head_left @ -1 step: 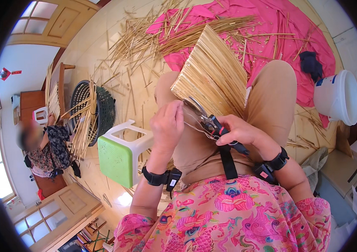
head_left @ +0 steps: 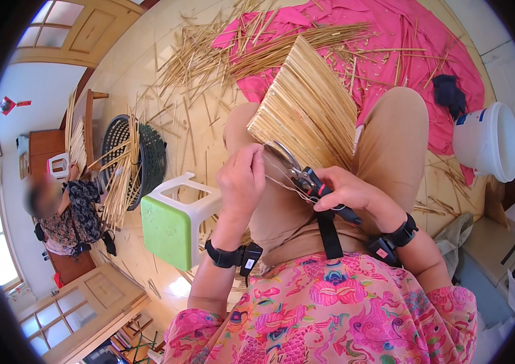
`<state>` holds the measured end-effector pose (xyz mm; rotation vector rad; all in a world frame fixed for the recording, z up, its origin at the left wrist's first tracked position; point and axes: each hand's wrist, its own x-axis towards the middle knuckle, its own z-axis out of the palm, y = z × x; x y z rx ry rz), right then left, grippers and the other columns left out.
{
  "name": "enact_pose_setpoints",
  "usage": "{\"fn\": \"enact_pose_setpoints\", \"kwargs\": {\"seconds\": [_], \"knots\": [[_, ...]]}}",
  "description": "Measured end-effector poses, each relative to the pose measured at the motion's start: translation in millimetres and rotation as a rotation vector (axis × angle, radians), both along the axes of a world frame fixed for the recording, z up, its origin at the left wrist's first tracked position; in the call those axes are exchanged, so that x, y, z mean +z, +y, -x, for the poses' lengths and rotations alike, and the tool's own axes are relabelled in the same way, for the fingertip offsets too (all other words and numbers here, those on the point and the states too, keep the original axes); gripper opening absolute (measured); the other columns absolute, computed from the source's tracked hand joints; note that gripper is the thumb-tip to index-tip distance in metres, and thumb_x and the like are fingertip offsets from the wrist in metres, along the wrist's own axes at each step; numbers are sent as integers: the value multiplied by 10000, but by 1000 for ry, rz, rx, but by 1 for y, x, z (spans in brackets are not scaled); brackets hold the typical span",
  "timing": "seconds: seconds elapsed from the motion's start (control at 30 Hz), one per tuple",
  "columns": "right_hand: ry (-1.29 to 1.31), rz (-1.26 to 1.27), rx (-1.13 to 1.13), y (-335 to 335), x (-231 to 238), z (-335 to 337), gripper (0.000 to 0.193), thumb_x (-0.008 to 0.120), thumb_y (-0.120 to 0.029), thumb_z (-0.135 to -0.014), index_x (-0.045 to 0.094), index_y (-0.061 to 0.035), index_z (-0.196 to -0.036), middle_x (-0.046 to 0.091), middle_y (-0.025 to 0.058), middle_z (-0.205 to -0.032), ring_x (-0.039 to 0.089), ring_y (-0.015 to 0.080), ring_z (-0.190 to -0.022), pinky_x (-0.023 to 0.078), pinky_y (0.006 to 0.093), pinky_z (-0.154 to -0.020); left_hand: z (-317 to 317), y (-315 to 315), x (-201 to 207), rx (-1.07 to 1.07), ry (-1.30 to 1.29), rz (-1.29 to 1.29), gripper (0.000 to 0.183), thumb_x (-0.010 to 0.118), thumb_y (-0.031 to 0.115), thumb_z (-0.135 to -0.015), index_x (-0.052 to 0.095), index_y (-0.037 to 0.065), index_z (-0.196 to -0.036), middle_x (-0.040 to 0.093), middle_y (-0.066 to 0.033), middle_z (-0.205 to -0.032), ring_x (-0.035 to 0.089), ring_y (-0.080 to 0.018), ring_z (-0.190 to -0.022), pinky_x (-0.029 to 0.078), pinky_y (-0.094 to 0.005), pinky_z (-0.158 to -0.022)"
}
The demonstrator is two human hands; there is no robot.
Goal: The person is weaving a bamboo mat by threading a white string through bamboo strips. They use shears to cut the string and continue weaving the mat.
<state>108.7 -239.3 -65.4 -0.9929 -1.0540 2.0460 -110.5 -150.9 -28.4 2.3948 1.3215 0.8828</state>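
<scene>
As hand [head_left: 350, 189] grips, tool [head_left: 306, 181] points forward-left

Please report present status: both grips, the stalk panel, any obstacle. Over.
Left grip pinching thin cord. Right grip holding black-handled tool. Stalk panel at knees. Loose stalks scattered ahead.

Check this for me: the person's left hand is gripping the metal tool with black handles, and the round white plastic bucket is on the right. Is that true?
Not quite: the head view shows the right hand, not the left hand, gripping the metal tool with black handles. The round white plastic bucket is on the right, as you said.
</scene>
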Motion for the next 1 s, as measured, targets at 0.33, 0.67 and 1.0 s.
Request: {"fn": "enact_pose_setpoints", "kwargs": {"seconds": [0.33,0.67,1.0], "knots": [[-35,-11,-42,2,-1,12,342,752,-141,-734,655,-31,-1043,641,8,-838,573,88,-790,459,264,-731,4,2,-10,14,-138,6,36,675,23,-900,676,9,-933,638,-90,-720,596,-145,-575,481,-264,-550],[-39,4,-100,-1,-9,19,337,743,-122,-746,671,-18,-1059,599,-41,-788,524,40,-762,422,223,-686,5,2,-12,4,-173,7,56,679,21,-884,683,33,-938,645,-104,-725,609,-189,-584,487,-299,-557],[-137,3,-125,-5,-7,19,295,766,-169,-737,682,-32,-984,582,-55,-754,507,44,-706,417,232,-640,10,3,-13,-29,-91,-70,126,681,-17,-829,681,36,-943,672,-128,-788,651,-293,-674,508,-350,-588]]}}
